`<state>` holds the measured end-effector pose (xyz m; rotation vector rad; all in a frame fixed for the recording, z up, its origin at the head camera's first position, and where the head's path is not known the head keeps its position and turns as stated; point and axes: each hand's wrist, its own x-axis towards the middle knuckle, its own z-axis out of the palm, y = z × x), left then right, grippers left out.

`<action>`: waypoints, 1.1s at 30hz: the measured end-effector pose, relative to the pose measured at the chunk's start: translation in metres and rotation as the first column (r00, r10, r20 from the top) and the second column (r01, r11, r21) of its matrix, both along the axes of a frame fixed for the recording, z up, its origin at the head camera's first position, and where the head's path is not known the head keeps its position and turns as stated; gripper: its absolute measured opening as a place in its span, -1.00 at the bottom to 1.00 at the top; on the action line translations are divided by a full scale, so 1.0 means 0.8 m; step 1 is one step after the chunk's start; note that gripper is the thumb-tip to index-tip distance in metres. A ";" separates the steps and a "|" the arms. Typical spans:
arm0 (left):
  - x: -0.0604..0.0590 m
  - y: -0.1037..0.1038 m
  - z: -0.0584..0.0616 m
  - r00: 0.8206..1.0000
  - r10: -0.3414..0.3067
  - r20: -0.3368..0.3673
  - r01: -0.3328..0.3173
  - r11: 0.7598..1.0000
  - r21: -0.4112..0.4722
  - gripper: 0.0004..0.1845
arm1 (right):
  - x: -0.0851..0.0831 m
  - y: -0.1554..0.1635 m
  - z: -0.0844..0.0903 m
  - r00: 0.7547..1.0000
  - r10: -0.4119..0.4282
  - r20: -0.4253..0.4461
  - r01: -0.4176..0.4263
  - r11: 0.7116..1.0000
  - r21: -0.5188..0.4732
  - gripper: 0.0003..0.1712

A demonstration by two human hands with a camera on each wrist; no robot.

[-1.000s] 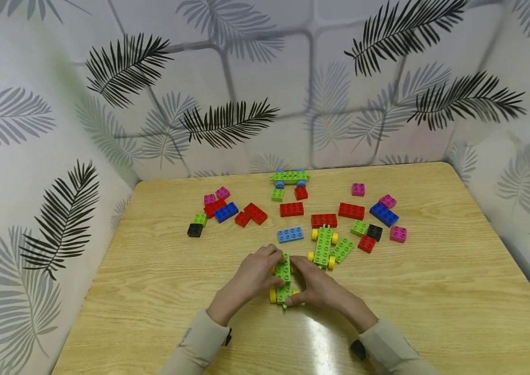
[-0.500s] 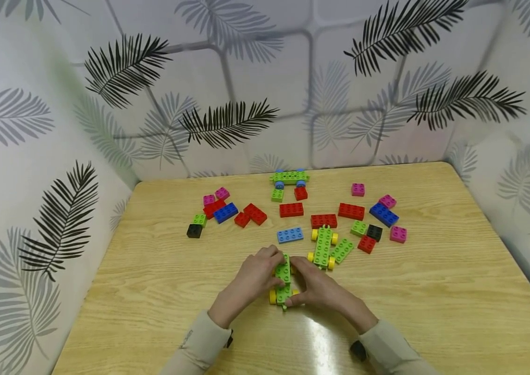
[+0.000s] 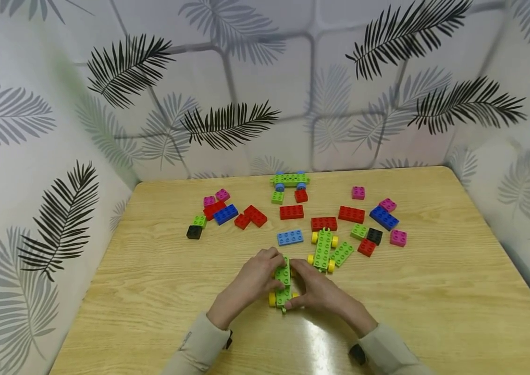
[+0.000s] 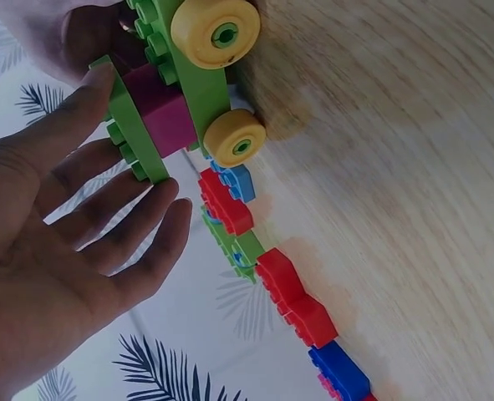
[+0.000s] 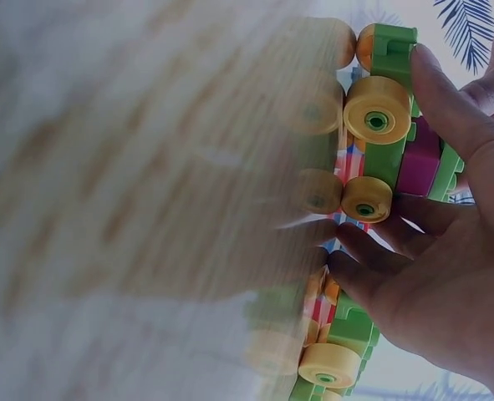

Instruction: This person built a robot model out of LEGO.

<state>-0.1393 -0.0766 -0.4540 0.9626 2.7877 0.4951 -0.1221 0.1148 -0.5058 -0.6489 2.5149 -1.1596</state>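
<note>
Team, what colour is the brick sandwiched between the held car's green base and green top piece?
Magenta-purple; the brick shows best in the left wrist view.

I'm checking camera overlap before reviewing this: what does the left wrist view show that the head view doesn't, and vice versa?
Only left wrist: the magenta brick sandwiched between the green top brick and its yellow-wheeled base.

Only head: the leftmost black brick and the second wheeled base.

Both: the left hand holding the green top brick, the yellow-wheeled base beneath, and the light blue brick.
</note>
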 end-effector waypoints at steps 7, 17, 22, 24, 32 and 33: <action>0.001 -0.001 0.001 1.000 0.000 0.024 -0.001 1.000 0.025 -0.65 | 0.002 -0.001 0.000 1.000 0.006 -0.022 -0.006 1.000 0.010 0.08; 0.001 0.001 0.001 0.999 0.006 0.031 -0.007 1.000 0.027 -0.62 | 0.002 0.000 0.004 1.000 0.015 -0.025 -0.014 1.000 0.015 0.08; 0.000 0.001 0.001 1.000 0.005 0.027 -0.006 1.000 0.025 -0.61 | 0.002 0.000 0.005 1.000 0.017 -0.016 -0.017 1.000 0.017 0.09; 0.000 0.000 0.001 1.000 0.005 0.026 -0.005 1.000 0.023 -0.61 | 0.002 -0.001 0.004 1.000 0.018 -0.012 -0.017 1.000 0.019 0.09; 0.000 -0.004 -0.002 1.000 -0.001 0.004 0.001 1.000 0.026 -0.61 | 0.002 0.000 0.004 1.000 0.002 0.010 -0.003 1.000 0.009 0.11; 0.000 -0.004 -0.002 1.000 -0.002 0.000 0.002 1.000 0.026 -0.61 | 0.002 0.000 0.004 1.000 0.001 0.011 -0.001 1.000 0.004 0.11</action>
